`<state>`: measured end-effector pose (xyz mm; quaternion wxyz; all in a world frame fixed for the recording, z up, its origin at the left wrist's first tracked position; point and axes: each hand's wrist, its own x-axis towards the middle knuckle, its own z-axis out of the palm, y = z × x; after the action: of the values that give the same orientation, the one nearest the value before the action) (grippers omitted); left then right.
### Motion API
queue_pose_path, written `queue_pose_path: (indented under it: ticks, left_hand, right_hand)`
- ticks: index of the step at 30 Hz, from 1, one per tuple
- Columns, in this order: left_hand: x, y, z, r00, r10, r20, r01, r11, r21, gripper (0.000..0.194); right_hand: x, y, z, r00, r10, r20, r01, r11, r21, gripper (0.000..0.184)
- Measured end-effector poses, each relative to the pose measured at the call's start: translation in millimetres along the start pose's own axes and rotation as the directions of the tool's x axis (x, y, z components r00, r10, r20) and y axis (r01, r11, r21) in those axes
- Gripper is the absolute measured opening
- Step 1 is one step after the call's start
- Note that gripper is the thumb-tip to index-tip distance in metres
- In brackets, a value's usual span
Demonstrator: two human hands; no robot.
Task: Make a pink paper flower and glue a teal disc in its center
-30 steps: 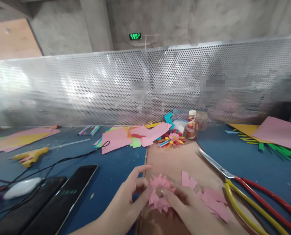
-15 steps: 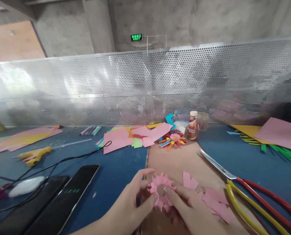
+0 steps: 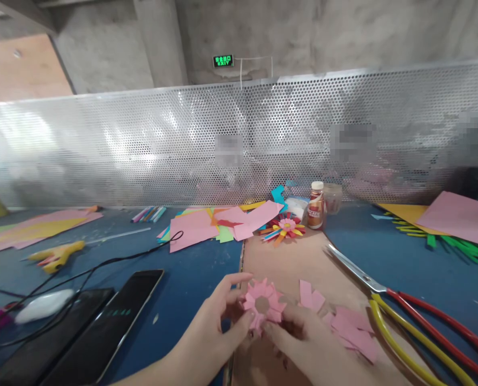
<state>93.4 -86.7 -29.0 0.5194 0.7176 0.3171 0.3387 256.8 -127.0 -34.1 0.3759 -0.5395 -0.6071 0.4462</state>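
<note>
- The left hand came in from the near side with its thumb bent onto the lower left of a pink paper flower; its index finger stretched out past the flower's upper left and the other fingers curled in behind.
- The right hand faced it, thumb tip at the flower's lower rim and fingers bent round its right side.
- Both hands were nearly closed, pinching the flower between thumbs and fingers, its round brown middle facing up.
- The flower was above the near part of a cardboard sheet, close to the sheet's left edge.
- Pink paper scraps lay on the cardboard beside the right hand.
- Scissors with red and yellow handles lay across the cardboard's right edge, blades slightly parted.
- At the cardboard's far edge sat a multicoloured paper flower, with a capped bottle upright just beyond.
- The blue worktop carried a phone and a yellow glue gun toward its left edge, markers near its far edge, and green strips by its far right corner.
- A perforated metal panel ran along the far edge; behind rose a concrete wall with a lit exit sign.
</note>
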Motion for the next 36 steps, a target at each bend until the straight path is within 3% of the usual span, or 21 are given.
queue_pose_path:
  ticks: [7,14,21,26,30,36]
  left_hand:
    - [1.9,3.8,0.6,0.999,-0.032,0.018,0.033,0.996,-0.081,0.036]
    - [3.4,9.9,-1.0,0.996,-0.087,0.023,0.088,0.996,-0.022,0.012]
    - [3.1,9.3,0.3,0.997,-0.070,0.040,0.067,0.995,0.073,0.015]
    - [2.4,13.2,2.9,0.990,-0.126,0.065,0.115,0.983,0.142,0.019]
    - [2.4,11.7,3.1,0.987,-0.140,0.075,0.134,0.988,0.078,0.019]
    - [3.2,13.0,1.2,0.989,-0.142,0.051,0.143,0.990,-0.004,0.022]
  right_hand:
    - [-2.8,-0.8,-2.7,0.998,0.059,0.036,-0.060,0.997,0.042,0.025]
    - [-3.7,-4.6,-4.4,0.991,0.122,0.052,-0.123,0.992,0.027,0.025]
    - [-6.0,-5.7,-1.3,0.988,0.144,0.050,-0.145,0.989,0.033,0.025]
    - [-3.9,0.7,-1.4,0.994,0.099,0.054,-0.103,0.991,0.081,0.027]
    - [-0.6,4.0,-0.3,0.993,0.087,0.078,-0.093,0.992,0.086,0.027]
    - [-1.9,-3.0,-4.2,0.993,-0.052,0.105,0.040,0.993,0.111,0.013]
